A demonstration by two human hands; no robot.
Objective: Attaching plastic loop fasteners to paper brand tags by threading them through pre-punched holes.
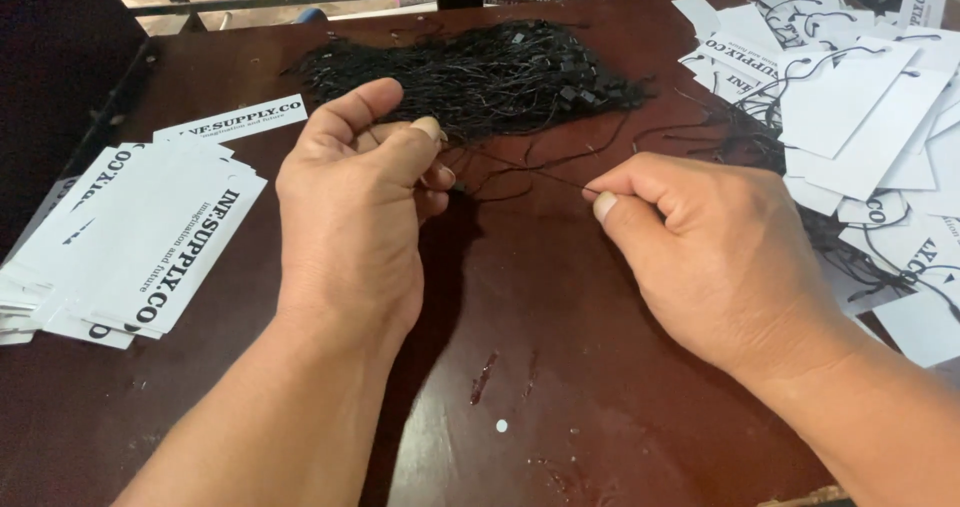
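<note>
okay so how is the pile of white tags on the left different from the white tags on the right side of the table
The left pile of tags has no strings and lies fairly stacked, overlapping; the right tags carry black strings and lie scattered loosely. The left pile lies apart from the black strings; the right tags reach loose strands trailing from that bundle. Both are white rectangular card tags with black print on the brown table.

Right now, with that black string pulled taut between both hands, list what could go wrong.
1. The black string stretched between the left hand and right hand may drag more strands from the tangled string pile just behind.
2. Loose strands trail toward the strung white tags on the right; a tug might snag them.
</note>
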